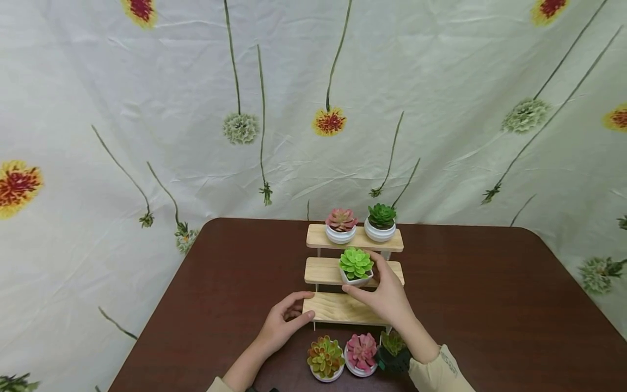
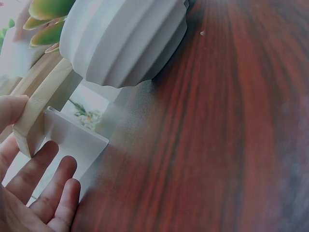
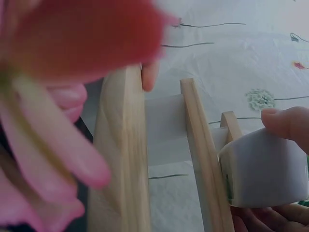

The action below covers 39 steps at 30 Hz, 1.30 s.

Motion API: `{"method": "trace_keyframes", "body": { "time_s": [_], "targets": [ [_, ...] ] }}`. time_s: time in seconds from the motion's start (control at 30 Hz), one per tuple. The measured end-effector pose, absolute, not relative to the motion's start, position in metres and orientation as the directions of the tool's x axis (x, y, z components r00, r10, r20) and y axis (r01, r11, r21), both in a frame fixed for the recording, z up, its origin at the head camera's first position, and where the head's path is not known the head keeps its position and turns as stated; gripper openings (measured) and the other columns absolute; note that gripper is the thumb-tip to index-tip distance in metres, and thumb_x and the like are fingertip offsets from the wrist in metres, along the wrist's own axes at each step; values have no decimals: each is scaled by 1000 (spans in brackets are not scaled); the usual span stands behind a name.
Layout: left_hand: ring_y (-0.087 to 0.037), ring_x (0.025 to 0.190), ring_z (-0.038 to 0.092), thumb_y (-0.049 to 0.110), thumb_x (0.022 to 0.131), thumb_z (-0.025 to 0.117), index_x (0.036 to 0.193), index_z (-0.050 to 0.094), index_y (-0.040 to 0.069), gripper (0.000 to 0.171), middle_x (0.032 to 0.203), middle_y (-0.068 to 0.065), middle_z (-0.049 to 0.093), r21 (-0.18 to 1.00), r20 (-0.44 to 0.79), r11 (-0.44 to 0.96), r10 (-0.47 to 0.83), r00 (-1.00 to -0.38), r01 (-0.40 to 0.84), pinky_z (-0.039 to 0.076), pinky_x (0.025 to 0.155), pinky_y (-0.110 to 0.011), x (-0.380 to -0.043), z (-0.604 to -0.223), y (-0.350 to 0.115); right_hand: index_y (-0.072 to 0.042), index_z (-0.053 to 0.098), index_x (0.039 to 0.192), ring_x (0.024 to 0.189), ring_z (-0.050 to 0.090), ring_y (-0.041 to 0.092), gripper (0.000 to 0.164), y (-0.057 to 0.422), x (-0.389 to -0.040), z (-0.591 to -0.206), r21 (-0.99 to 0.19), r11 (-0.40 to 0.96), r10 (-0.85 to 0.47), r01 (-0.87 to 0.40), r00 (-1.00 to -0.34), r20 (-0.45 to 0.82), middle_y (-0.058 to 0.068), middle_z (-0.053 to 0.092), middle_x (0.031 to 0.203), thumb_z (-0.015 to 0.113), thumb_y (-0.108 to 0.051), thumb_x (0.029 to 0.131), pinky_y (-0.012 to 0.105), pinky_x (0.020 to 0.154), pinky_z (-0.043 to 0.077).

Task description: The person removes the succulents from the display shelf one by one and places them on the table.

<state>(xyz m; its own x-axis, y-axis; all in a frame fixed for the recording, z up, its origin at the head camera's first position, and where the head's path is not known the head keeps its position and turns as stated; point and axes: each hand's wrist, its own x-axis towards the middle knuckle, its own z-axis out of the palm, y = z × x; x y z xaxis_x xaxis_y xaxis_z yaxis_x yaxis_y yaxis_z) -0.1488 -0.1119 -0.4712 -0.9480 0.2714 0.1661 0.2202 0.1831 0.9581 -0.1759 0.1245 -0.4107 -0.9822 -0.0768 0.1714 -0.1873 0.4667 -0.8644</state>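
A three-tier wooden display stand (image 1: pixel 343 307) stands on the table. At the left end of its lowest board, my left hand (image 1: pixel 286 321) grips the board between thumb and fingers; the left wrist view shows this board end (image 2: pixel 41 101) close up. My right hand (image 1: pixel 387 288) holds a bright green succulent (image 1: pixel 356 262) in a white angular pot (image 3: pixel 270 169) over the middle board. Whether the pot touches that board, I cannot tell. On the top board sit a pink succulent (image 1: pixel 341 220) and a dark green one (image 1: pixel 381 218), both in round white pots.
In front of the stand are an orange-green succulent (image 1: pixel 325 356), a pink succulent (image 1: pixel 361 351) and a green one (image 1: pixel 393 343) partly hidden by the right wrist's dark camera. The brown table (image 1: pixel 235 272) meets a white flowered cloth (image 1: pixel 294 152) at the back.
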Motion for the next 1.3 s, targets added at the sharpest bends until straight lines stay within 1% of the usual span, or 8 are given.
{"method": "trace_keyframes", "body": {
  "time_s": [0.3,0.5,0.6,0.73,0.83,1.1,1.2,1.3],
  "targets": [
    [-18,91,60,10,88,66,123,58,2,36,108,-13,63,957,174,183,266,-948,227,49,78,-32,-148,-471,-112,-10,42,136,124,45,33,80,137,-158,-408,-881,445,-46,-159,-987,155,13,46,135,85,-28,70,48,98,39],
    [-18,92,60,10,88,66,123,58,2,36,109,-13,62,954,188,177,271,-944,241,49,78,-32,-149,-472,-112,-16,44,135,117,48,27,78,145,-149,-408,-863,481,-25,-154,-986,162,9,48,134,84,-28,70,47,91,43],
    [-19,92,60,10,88,66,123,58,2,36,109,-13,62,955,187,175,271,-944,240,49,78,-31,-148,-472,-112,-17,44,134,119,48,26,77,150,-147,-411,-871,455,-30,-185,-981,193,7,47,134,85,-27,69,48,94,41],
    [-19,92,60,9,88,66,123,58,2,36,109,-13,62,954,191,173,273,-943,243,49,78,-32,-148,-471,-112,-14,45,132,126,41,27,75,157,-143,-414,-891,393,-45,-226,-973,227,7,46,135,85,-23,69,48,102,33],
    [-19,92,60,8,88,66,122,58,1,36,110,-14,62,953,197,173,273,-942,249,49,78,-32,-148,-470,-112,-9,43,132,129,37,30,75,160,-140,-415,-896,388,-39,-215,-975,217,11,45,135,85,-21,70,46,103,31],
    [-19,92,61,7,87,66,121,59,0,35,110,-14,62,949,222,162,271,-937,271,50,77,-32,-149,-470,-111,-6,39,134,123,43,31,81,170,-132,-421,-893,415,7,-173,-981,193,15,46,131,85,-18,69,49,99,35],
    [-19,91,61,8,88,66,122,58,1,36,109,-14,63,949,217,164,273,-937,268,50,77,-32,-148,-471,-112,-6,39,133,120,47,29,80,175,-129,-424,-879,444,20,-175,-979,205,14,48,129,85,-17,69,47,97,39],
    [-19,91,61,8,88,66,122,58,1,36,108,-14,63,951,210,166,274,-938,261,50,77,-32,-148,-471,-112,-7,39,134,115,50,21,80,180,-126,-427,-863,475,35,-172,-976,214,10,50,127,85,-19,69,33,93,43]
  ]
}}
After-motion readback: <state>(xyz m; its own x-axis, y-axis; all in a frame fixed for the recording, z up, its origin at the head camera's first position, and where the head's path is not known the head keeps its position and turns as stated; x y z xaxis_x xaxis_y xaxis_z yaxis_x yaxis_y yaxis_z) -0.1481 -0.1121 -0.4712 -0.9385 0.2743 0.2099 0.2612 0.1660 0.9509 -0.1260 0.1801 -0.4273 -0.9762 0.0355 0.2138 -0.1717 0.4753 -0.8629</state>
